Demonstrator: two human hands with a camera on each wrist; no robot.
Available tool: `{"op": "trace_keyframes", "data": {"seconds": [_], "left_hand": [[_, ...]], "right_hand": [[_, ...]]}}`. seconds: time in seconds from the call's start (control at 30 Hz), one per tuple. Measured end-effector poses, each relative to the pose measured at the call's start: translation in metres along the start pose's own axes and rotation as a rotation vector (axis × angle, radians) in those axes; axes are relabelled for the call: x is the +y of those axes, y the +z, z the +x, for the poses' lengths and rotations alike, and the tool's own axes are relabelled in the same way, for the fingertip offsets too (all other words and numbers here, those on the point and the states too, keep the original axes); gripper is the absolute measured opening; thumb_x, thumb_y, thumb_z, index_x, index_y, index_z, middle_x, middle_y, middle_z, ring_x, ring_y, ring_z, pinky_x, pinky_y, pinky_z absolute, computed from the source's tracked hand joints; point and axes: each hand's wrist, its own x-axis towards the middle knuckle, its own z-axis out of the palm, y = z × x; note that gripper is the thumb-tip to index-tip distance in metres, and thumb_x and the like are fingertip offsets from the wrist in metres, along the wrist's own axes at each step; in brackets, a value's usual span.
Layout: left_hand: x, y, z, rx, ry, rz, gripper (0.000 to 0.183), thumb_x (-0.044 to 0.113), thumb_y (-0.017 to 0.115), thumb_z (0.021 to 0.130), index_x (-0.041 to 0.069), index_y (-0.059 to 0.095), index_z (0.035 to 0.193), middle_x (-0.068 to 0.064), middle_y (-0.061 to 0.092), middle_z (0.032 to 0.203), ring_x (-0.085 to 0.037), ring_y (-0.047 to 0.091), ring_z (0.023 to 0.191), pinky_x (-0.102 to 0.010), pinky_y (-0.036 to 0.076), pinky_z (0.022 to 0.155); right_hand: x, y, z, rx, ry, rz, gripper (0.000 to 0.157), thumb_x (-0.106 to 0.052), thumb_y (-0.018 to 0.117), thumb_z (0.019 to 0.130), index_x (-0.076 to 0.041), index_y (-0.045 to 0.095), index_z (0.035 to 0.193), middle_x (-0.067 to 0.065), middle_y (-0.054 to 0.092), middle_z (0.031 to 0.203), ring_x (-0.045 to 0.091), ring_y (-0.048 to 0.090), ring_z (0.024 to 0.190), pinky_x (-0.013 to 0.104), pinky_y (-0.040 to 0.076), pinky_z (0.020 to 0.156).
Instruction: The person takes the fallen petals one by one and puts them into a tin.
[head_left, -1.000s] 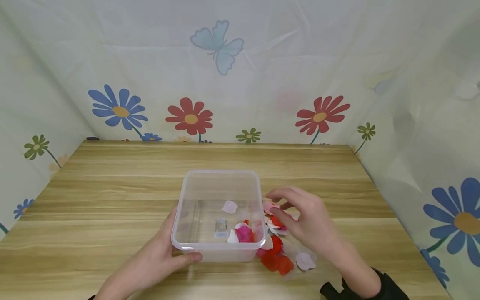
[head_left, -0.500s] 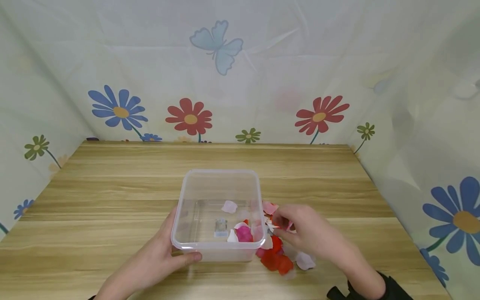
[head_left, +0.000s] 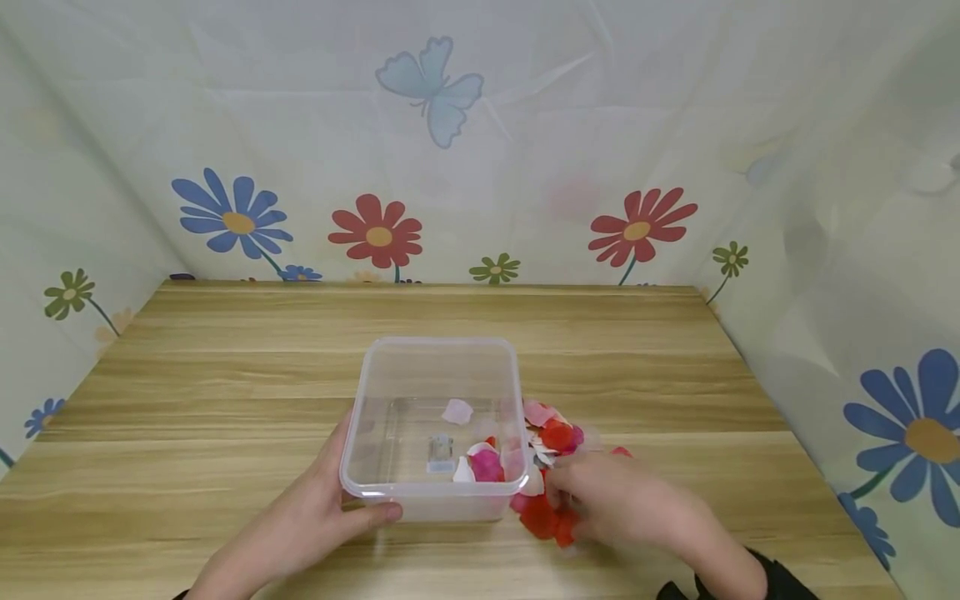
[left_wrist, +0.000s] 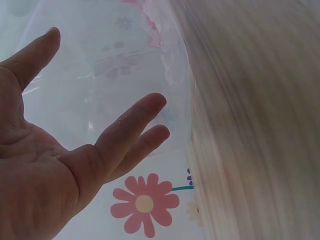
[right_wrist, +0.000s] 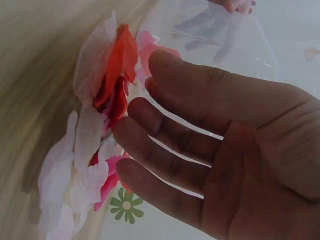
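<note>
The worktop [head_left: 247,358] is filling the lower frame, the clear box [head_left: 442,508] standing lower centre. Your left hand [head_left: 318,500] is bracing its front-left corner, fingers spread; your right hand [head_left: 611,498], lower right, is reaching over petals [head_left: 538,518] lying beside the box, its fingers loosely bent and parted.

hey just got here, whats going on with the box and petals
Someone's left hand rests against the side of an open clear box on the table. Their right hand is down at a loose pile of petals just right of it, with none plainly in its grip. A few petals lie inside the box.
</note>
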Motion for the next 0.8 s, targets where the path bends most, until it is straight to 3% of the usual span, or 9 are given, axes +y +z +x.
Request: {"op": "trace_keyframes", "data": {"seconds": [0.2,0.5,0.8], "left_hand": [[-0.001,0.000,0.000,-0.001,0.000,0.001,0.112,0.025,0.086,0.078,0.035,0.007,0.157,0.006,0.031,0.145,-0.032,0.053,0.114,-0.028,0.048,0.090],[-0.002,0.000,0.000,0.015,-0.020,0.053,0.112,0.032,0.086,0.077,0.040,0.006,0.155,0.006,0.034,0.142,-0.030,0.055,0.113,-0.028,0.048,0.090],[-0.003,0.000,0.000,0.018,-0.002,0.069,0.113,0.026,0.086,0.078,0.038,0.005,0.156,0.006,0.034,0.142,-0.029,0.055,0.114,-0.029,0.046,0.093]], "right_hand": [[0.001,0.005,0.000,-0.070,0.045,0.019,0.031,-0.015,0.087,0.075,-0.024,0.059,0.085,-0.013,0.051,0.073,0.006,0.048,0.067,0.019,0.041,0.059],[0.006,0.011,0.003,-0.046,0.021,-0.016,0.031,-0.006,0.084,0.075,-0.023,0.058,0.080,-0.012,0.050,0.070,0.006,0.046,0.062,0.018,0.040,0.055],[0.007,0.014,0.004,-0.040,0.014,-0.029,0.029,-0.011,0.082,0.078,-0.025,0.057,0.072,-0.013,0.048,0.063,0.005,0.044,0.057,0.018,0.038,0.053]]}}
